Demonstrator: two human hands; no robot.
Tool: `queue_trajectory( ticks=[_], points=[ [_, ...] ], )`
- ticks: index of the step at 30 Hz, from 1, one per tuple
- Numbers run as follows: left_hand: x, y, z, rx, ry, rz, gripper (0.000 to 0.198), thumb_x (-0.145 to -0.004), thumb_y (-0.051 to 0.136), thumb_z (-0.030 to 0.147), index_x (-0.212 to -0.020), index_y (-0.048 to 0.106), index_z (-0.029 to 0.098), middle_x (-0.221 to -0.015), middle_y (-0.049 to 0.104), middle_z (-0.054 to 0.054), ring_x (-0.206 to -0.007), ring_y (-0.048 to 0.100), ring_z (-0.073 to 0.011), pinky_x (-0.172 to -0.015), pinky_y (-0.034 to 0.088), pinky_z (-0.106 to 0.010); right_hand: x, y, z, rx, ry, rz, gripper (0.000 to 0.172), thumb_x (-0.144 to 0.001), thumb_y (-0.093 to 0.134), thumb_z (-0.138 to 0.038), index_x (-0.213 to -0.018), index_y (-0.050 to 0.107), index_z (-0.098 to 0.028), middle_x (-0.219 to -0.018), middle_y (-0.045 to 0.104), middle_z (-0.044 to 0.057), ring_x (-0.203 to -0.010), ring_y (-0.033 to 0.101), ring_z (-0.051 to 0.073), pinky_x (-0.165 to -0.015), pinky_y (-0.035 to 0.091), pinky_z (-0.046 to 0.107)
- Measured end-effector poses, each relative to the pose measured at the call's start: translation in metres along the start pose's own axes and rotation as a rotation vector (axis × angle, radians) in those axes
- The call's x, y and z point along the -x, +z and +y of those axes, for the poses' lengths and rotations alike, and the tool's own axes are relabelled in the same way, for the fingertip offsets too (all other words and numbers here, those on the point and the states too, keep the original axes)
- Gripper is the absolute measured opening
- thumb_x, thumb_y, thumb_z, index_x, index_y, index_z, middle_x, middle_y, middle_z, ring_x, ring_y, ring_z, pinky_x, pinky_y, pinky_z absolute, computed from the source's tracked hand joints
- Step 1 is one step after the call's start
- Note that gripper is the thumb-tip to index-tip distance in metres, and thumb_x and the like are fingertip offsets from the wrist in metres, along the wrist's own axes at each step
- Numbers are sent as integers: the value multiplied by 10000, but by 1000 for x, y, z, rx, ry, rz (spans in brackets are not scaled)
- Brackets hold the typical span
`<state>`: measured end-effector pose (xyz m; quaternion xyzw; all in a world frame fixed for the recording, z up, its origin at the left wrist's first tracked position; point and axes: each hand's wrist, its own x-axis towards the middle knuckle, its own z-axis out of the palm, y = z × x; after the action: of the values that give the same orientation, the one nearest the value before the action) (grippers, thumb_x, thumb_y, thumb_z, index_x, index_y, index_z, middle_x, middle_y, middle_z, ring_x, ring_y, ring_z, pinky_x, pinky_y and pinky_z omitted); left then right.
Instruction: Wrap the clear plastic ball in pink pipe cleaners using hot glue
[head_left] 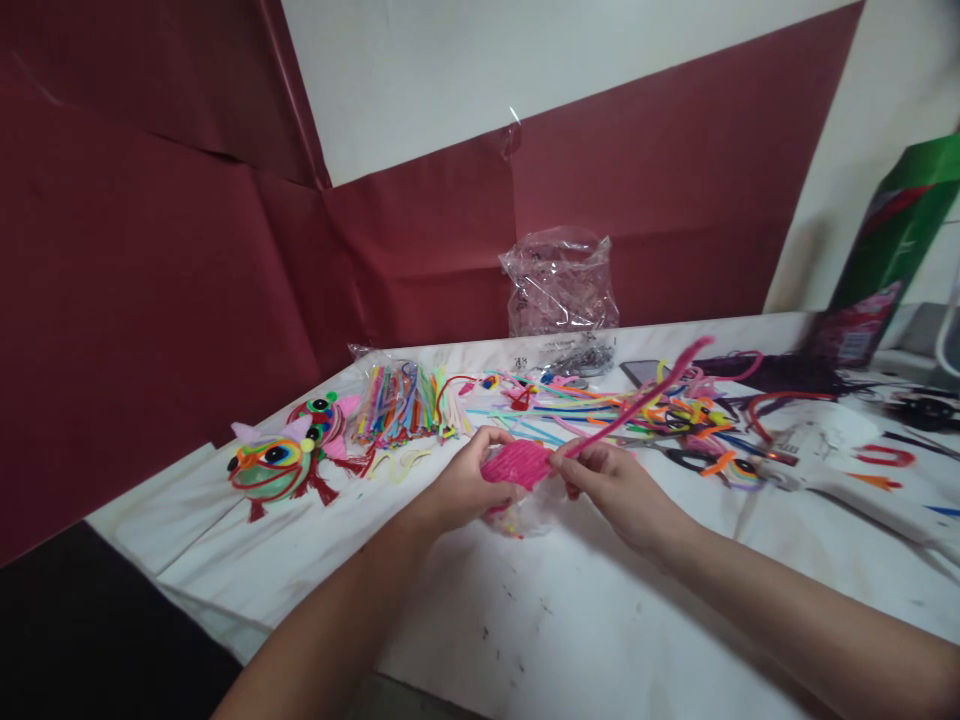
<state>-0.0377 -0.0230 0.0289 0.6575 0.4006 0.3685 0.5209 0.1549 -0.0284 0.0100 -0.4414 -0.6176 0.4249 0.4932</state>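
My left hand (pixel 466 487) is closed around a small ball (pixel 517 464) wound with pink pipe cleaner, held just above the white table (pixel 525 620). My right hand (pixel 611 487) pinches a long pink pipe cleaner (pixel 637 402) where it meets the ball. Its free end rises up and to the right. Some clear plastic shows under the ball.
A bundle of coloured pipe cleaners (pixel 397 402) lies in a bag behind my hands, with loose ones (pixel 637 410) spread to the right. Two finished fish-like figures (pixel 289 455) sit at the left. A crumpled clear bag (pixel 561 285), scissors (pixel 690 458) and a green carton (pixel 889 250) stand farther back.
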Motion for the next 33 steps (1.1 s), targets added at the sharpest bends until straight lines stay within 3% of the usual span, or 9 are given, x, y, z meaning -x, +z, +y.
queue_trajectory(
  ticks=[9,13,17,22,30,33],
  points=[
    [1,3,1,24,-2,97,483,-593,746,261,-991,475,222,-874,575,20,-600,535,-97,-546,407,-213,1,0,-2,3,2,-37,428,-666,647,-628,-661,628,-200,-544,534,-26,-549,490,151,-561,376,288],
    [-2,1,-4,117,19,71,541,-532,779,230,-995,500,214,-922,586,5,-710,572,-134,-623,430,-236,1,0,-6,-46,13,-33,478,-663,630,-657,-515,542,-210,-498,515,-23,-510,461,136,-545,366,286],
    [-8,-1,-16,244,37,6,573,-537,791,247,-1027,495,216,-938,600,-4,-724,578,-144,-642,425,-248,3,0,-11,-118,9,10,489,-637,643,-670,-518,514,-214,-487,481,-40,-472,405,112,-498,335,269],
    [-11,2,-23,286,154,-19,606,-550,801,287,-1062,485,214,-979,600,-22,-790,583,-168,-683,434,-262,6,-1,-12,-162,-27,88,470,-710,631,-624,-520,496,-216,-482,464,-45,-485,396,114,-508,320,272],
    [2,0,-6,-8,453,198,599,-629,759,357,-1127,459,213,-1182,543,-75,-1116,523,-249,-935,413,-332,7,-3,-8,-159,-164,73,393,-774,621,-563,-594,587,-215,-626,559,-3,-659,506,165,-666,400,303],
    [5,-2,-3,-149,546,256,587,-635,746,279,-1141,458,209,-1275,483,-97,-1237,445,-267,-1043,333,-359,7,0,-5,-137,-160,43,342,-748,652,-539,-659,629,-210,-623,566,2,-635,512,172,-631,413,309]
  ],
)
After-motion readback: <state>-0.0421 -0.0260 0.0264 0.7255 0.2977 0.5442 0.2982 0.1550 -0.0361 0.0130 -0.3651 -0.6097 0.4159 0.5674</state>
